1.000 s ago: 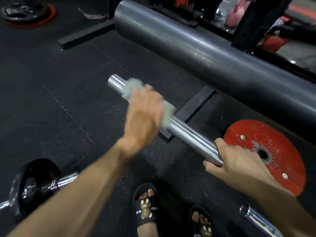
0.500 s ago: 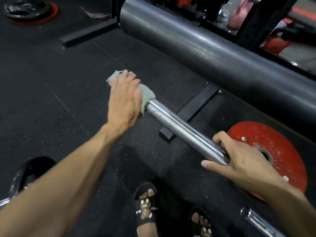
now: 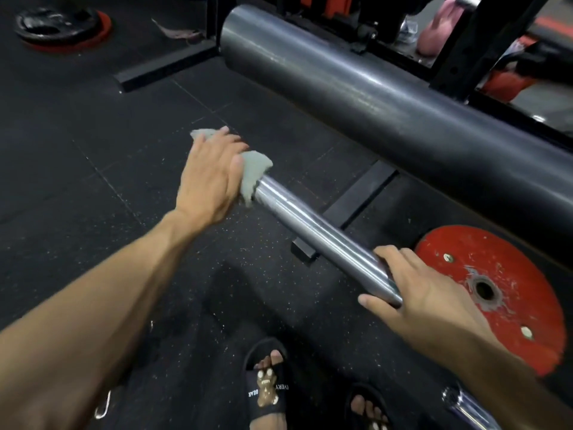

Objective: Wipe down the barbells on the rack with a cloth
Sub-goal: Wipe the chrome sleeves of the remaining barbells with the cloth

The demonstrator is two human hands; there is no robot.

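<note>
Dark padded roller (image 3: 387,97) lies parallel beyond the barbell sleeve (image 3: 319,237), open rubber floor (image 3: 77,181) to its left. Sleeve's long axis runs lower right to upper left. Right hand (image 3: 424,302) grips its near part; left hand (image 3: 210,181) wraps the grey cloth (image 3: 255,172) over its free end.

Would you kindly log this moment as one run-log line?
step: wiping barbell sleeve | left hand: grips cloth over sleeve end | right hand: grips sleeve | nearby: red plate on floor

Your path left of the barbell sleeve (image 3: 313,234) lies open over bare floor (image 3: 77,187); the thick black roller (image 3: 387,97) blocks beyond it.
</note>
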